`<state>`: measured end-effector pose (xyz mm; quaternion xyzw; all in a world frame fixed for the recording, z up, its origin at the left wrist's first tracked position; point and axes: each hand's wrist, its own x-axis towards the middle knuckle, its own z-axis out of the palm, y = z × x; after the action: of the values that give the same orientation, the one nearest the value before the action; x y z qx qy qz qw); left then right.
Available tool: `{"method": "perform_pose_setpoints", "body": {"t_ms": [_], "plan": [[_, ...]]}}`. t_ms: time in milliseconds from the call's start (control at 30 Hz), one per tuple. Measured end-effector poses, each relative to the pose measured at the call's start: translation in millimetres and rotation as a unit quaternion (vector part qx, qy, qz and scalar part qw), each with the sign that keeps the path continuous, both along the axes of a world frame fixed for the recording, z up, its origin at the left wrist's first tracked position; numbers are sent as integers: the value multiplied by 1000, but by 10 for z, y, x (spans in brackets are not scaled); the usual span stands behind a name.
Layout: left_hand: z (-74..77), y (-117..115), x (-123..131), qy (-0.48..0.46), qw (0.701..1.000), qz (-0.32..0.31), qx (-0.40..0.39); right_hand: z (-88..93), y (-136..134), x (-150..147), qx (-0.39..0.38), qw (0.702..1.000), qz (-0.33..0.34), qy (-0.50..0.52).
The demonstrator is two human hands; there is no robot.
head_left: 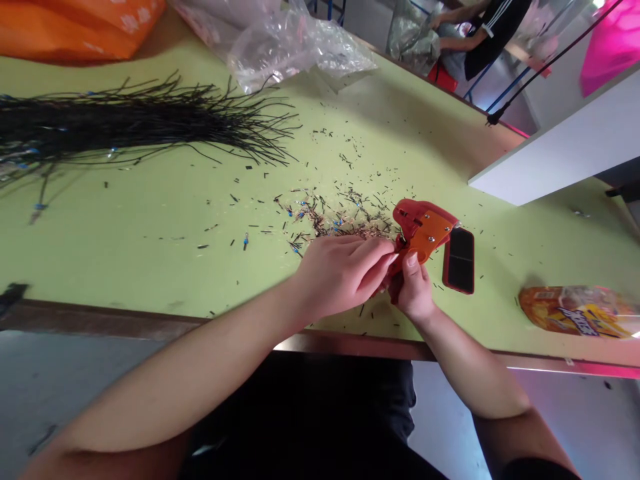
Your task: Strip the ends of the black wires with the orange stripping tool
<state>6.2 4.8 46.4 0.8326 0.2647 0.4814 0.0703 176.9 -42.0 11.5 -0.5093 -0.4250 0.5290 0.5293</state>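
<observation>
Nearest, a red crimper [425, 233] is held just above the green table [130, 260].

Its handles are clamped in the right hand [415, 291], while the left hand [343, 277] is closed against its head; any wire between them cannot be made out. A black pad [460, 260] is set just beside it, wire clippings [340, 220] are strewn beyond, and a black wire bundle [125, 120] and plastic bag [295, 50] are placed farther off.

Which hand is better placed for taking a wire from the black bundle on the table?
Probably the left hand. It lies closer to the black wire bundle, while the right hand is farther away and wrapped around the red wire stripper.
</observation>
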Motion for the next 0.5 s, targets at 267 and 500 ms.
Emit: {"method": "perform_pose_setpoints", "body": {"t_ms": [267,500], "plan": [[38,78,-87,-101,986,0,-130,191,147,78,-18,991,107,74],[32,238,-140,-131,957,-19,-259,215,113,139,-33,948,274,162]]}}
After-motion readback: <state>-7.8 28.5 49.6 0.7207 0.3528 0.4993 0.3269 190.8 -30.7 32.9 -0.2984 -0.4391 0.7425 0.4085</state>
